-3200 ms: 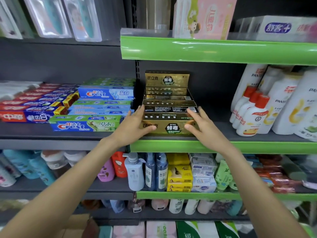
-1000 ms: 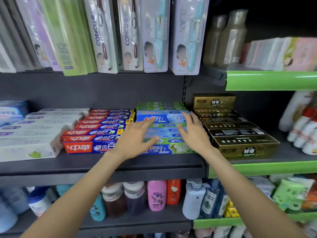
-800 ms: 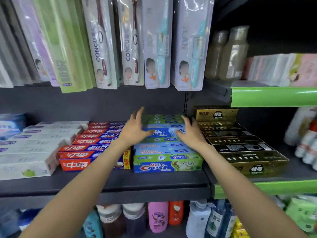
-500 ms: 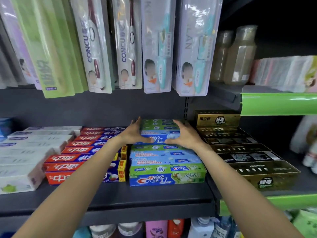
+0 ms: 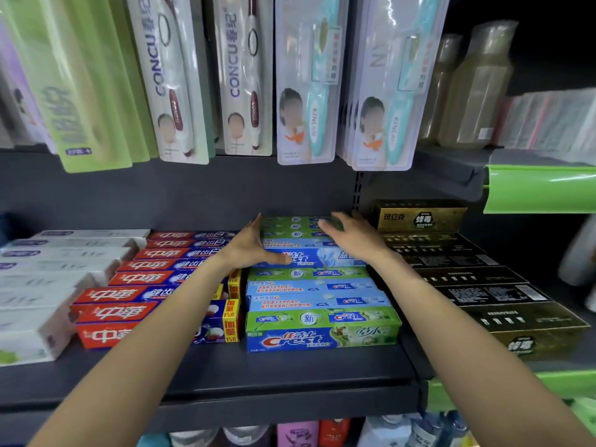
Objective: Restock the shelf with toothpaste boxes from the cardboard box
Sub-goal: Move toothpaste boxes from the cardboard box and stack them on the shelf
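A: Hands?

B: I log left hand (image 5: 250, 250) flat against the left end of the blue Crest box (image 5: 317, 257), thumb laid across its front, fingers straight. Right hand (image 5: 351, 241) relaxed over its right end, blurred; nothing gripped.

A: Step?

B: Squaring the stack, I judge. Crest stack (image 5: 319, 304) sits mid-shelf (image 5: 258, 369); gold boxes (image 5: 483, 285) at 3 o'clock, red boxes (image 5: 154, 285) at 9. Cardboard box unseen; next I need another carton.

Both arms reach forward, left hand (image 5: 250, 245) and right hand (image 5: 350, 238) with fingers straight.
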Motion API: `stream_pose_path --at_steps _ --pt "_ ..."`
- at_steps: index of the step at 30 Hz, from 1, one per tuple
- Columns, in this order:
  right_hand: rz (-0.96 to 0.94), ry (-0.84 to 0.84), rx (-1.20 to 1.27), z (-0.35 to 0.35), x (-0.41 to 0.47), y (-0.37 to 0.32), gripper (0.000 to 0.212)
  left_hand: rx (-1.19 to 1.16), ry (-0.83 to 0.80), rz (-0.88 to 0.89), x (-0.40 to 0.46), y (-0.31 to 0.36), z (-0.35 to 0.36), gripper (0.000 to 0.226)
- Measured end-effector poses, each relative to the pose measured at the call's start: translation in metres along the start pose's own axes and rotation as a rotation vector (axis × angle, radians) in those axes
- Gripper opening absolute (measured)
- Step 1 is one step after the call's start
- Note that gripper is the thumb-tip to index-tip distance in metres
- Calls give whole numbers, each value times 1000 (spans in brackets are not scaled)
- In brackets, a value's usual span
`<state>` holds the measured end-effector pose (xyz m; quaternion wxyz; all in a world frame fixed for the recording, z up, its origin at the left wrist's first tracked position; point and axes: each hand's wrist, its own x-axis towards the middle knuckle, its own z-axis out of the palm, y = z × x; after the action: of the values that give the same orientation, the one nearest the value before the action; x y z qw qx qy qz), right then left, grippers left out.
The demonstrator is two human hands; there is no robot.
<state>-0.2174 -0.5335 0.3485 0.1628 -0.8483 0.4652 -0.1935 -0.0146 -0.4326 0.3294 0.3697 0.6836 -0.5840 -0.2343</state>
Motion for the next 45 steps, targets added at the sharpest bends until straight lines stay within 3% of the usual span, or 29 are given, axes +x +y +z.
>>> stream_pose_path --at_steps 5,9,16,24,28,32,34,36,40,45 --pt "5 -95 -70 5 15 -3 67 -66 -61 -35 6 2 -1 99" --pt "-16 -80 -127 7 16 0 67 17 -50 -52 4 -1 -3 134" --pt "-79 -41 -151 4 10 -2 61 34 -40 -40 5 -4 -3 141" --pt "-69 -39 -249 12 12 -3 51 84 -41 -21 6 -3 0 110" --pt "-151 131 -326 2 -10 -14 48 443 -10 23 -10 6 -5 111" --pt "-257 251 -239 -12 -67 -12 43 838 274 306 -54 20 -4 83" --pt "-260 230 -188 -12 -98 -7 45 866 397 394 -75 18 -5 57" --pt "-236 189 -180 -8 -119 -1 50 853 396 386 -90 6 -5 40" --pt "-118 25 -177 6 -129 11 59 800 228 347 -110 -14 -5 39" --pt "-6 -84 -116 20 -124 15 62 842 205 303 -119 -16 -11 30"
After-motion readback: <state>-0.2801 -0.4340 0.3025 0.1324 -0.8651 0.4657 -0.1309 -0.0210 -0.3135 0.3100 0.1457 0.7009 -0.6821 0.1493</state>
